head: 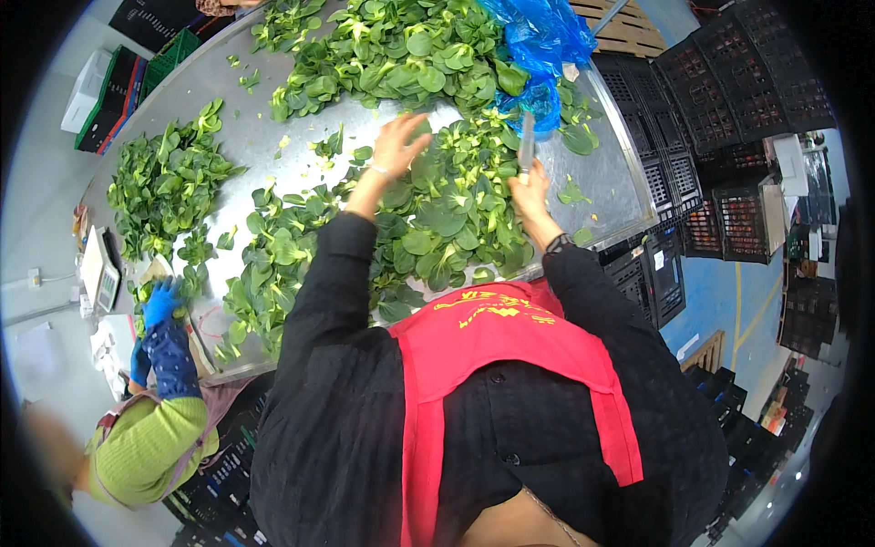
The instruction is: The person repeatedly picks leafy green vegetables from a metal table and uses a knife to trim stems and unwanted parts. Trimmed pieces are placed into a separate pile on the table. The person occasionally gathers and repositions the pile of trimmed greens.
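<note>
My right hand is closed on the light handle of a knife, its blade pointing away from me beside the blue plastic bag. My left hand has its fingers spread over the metal table, at the left edge of a heap of leafy greens that look like bok choy; no held thing shows in it. The greens lie directly before me, between and below both hands. Beyond them is a larger heap of the same greens, with the bag against its right side.
A co-worker in blue gloves handles greens at the table's left end, near a scale and another heap of greens. Black plastic crates are stacked along the right side. A wooden pallet lies beyond the table.
</note>
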### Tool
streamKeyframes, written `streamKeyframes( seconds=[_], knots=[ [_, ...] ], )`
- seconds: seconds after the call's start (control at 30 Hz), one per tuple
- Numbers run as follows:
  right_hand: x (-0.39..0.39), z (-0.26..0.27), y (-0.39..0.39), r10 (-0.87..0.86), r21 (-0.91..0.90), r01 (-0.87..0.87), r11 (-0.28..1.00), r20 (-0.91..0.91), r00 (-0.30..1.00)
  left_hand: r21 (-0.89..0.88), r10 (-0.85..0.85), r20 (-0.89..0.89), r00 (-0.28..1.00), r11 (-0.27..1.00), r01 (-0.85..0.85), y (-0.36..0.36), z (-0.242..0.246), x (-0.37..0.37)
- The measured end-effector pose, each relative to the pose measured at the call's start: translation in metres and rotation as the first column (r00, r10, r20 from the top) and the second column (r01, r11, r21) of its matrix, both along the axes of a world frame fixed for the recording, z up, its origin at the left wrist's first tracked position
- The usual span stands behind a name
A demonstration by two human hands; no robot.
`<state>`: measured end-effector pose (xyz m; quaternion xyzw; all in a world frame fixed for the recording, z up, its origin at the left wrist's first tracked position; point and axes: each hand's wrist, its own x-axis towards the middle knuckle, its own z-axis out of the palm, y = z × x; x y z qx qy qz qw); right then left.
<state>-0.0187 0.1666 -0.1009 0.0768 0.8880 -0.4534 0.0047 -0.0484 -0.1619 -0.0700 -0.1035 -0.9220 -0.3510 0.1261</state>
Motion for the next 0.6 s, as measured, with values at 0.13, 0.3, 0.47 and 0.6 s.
streamKeyframes(
  seconds=[0.13, 0.3, 0.47, 0.6],
  knots=[
    [0.002, 0.009, -0.060, 0.141, -0.011, -0.142, 0.990, -0.039, 0.989, -0.318, -0.019, 0.202, 0.979, 0.944, 0.083, 0.059, -0.003, 0.010],
    [0.035, 0.027, -0.121, 0.368, -0.219, -0.356, 0.908, 0.014, 0.930, -0.338, 0.213, 0.296, 0.931, 0.935, -0.106, 0.023, 0.032, 0.090],
    [0.056, 0.049, -0.144, 0.674, -0.455, -0.548, 0.701, 0.175, 0.717, -0.071, 0.376, -0.075, 0.924, 0.922, -0.381, -0.068, 0.084, 0.196],
    [0.043, 0.071, -0.083, 0.545, -0.277, -0.496, 0.823, 0.134, 0.828, 0.235, 0.839, -0.074, 0.539, 0.539, -0.808, -0.172, 0.084, 0.333]
  ],
)
